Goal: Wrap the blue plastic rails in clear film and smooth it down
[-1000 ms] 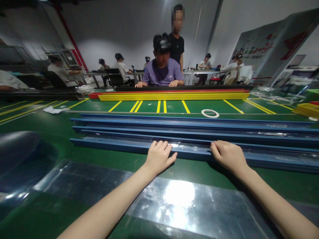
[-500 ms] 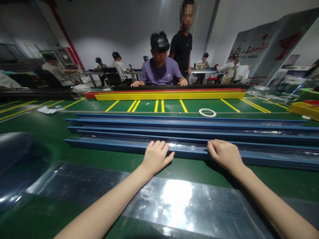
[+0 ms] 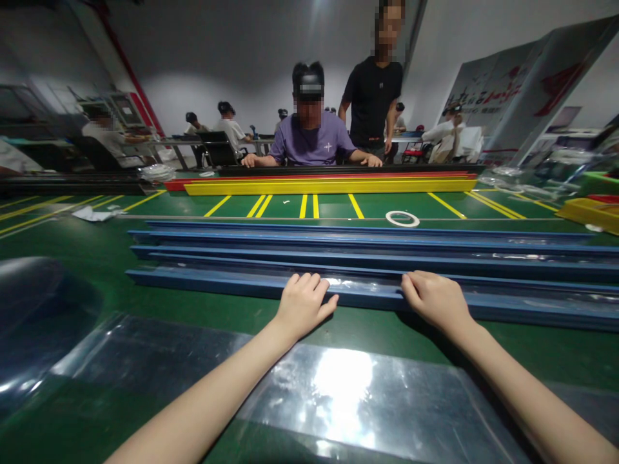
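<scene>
Several long blue channel strips (image 3: 207,282) lie side by side across the green table, with shiny clear film inside the nearest one. My left hand (image 3: 302,303) is on the near wall of that closest strip, its fingers bent over the top edge and its thumb held out to the right at the front. Farther right, my right hand (image 3: 435,298) is closed over the same wall, knuckles up; its fingertips are hidden. A flat clear plastic sheet (image 3: 411,399) lies beneath my forearms.
A curled clear plastic sheet (image 3: 39,322) stands at left. Beyond the blue strips lie a white tape ring (image 3: 402,219), yellow strips (image 3: 329,187) and red and black ones. A person in purple (image 3: 309,138) sits opposite; another in black (image 3: 371,96) stands behind. A yellow bin (image 3: 587,214) is at right.
Both my hands and the blue strips stay in place. Across the table, the seated person's hands have spread farther apart, and the standing person has moved to the right.
</scene>
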{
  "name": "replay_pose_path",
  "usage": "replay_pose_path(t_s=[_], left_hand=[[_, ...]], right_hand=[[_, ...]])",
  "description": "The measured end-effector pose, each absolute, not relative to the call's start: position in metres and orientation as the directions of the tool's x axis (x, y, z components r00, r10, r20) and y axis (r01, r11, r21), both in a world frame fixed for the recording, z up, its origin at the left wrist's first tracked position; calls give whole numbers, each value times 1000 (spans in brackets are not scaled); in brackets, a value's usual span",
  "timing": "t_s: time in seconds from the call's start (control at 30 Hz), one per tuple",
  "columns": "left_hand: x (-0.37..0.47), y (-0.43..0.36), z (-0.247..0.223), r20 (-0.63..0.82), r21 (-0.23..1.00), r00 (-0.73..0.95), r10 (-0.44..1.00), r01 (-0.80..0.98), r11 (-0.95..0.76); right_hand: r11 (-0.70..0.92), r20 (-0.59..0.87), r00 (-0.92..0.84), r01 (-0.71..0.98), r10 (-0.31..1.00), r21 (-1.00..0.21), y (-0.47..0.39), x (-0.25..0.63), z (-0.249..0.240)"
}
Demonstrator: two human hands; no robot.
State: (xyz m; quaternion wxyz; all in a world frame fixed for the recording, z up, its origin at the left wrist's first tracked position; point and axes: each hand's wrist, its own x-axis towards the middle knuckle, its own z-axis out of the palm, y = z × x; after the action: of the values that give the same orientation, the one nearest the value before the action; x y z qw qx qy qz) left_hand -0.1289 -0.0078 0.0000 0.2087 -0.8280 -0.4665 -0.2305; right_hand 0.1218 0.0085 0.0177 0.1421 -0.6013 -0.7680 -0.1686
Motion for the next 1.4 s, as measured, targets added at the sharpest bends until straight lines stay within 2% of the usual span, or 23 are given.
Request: replay_pose_path(t_s=[0.4, 1.4], left_hand=[[-128, -8, 0, 601, -43, 430, 674, 859, -510], [-127, -8, -1, 593, -60, 409, 694, 881, -469]], right_hand=[[211, 410, -226, 974, 884, 81, 8, 121, 19], [208, 402, -226, 974, 887, 88, 8, 121, 19]])
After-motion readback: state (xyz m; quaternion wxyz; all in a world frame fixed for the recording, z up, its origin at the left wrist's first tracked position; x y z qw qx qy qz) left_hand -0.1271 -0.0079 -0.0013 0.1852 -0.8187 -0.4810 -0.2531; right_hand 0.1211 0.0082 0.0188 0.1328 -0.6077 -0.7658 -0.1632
